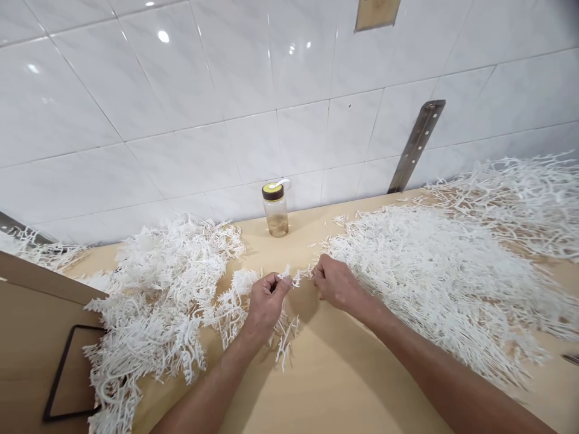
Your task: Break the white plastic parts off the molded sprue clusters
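Observation:
My left hand (268, 296) pinches a small white branched piece (286, 274) between thumb and fingertips, near the middle of the wooden table (344, 374). Just right of it is my right hand (333, 281), its fingers curled closed at the left edge of a wide heap of thin white strands (420, 259); whatever those fingers hold is too small to make out. Small white bits lie between the two hands. A tangled white heap (167, 283) spreads to the left of my left hand, and a few loose branched pieces (286, 340) rest below it.
A clear bottle (277, 217) with a dark and yellow lid stands behind my hands, near the tiled wall (244, 144). A metal bracket (416, 147) leans at the wall. At the left edge is a brown box-like object (31, 337) with a black frame.

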`<act>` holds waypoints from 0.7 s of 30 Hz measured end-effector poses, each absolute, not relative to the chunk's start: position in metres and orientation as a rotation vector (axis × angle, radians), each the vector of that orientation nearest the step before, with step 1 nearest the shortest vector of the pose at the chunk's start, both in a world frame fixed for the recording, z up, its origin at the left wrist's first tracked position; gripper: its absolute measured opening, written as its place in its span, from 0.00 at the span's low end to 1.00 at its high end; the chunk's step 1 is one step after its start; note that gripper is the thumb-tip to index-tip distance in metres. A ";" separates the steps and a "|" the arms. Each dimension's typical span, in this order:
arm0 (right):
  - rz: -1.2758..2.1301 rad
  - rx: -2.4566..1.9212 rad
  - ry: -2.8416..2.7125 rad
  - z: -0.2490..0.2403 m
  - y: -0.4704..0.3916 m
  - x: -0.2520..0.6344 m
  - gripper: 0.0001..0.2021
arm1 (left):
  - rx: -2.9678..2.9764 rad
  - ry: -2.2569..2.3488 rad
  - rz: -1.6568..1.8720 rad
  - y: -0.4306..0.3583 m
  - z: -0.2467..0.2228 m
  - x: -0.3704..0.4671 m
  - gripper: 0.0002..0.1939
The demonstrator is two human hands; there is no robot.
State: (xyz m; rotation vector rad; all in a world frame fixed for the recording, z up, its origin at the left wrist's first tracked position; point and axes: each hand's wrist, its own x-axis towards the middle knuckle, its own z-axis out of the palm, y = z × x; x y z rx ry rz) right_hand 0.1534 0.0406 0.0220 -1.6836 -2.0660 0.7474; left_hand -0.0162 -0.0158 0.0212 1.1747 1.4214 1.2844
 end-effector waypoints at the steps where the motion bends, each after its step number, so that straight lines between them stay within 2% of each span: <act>1: 0.795 -1.637 -2.083 0.022 0.042 0.159 0.06 | 1.133 1.405 1.262 -0.015 0.021 -0.017 0.22; 4: 1.034 -1.479 -2.101 0.026 0.044 0.170 0.06 | 1.033 1.368 1.205 -0.013 0.019 -0.018 0.21; 9: 1.314 -1.272 -2.103 0.042 0.038 0.171 0.12 | 1.034 1.371 1.141 -0.012 0.015 -0.019 0.23; 13: 1.346 -1.202 -2.083 0.045 0.033 0.162 0.14 | 1.123 1.461 1.103 -0.013 0.016 -0.018 0.22; 21: 1.307 -1.270 -2.019 0.035 0.032 0.150 0.10 | 1.103 1.475 1.159 -0.013 0.015 -0.018 0.22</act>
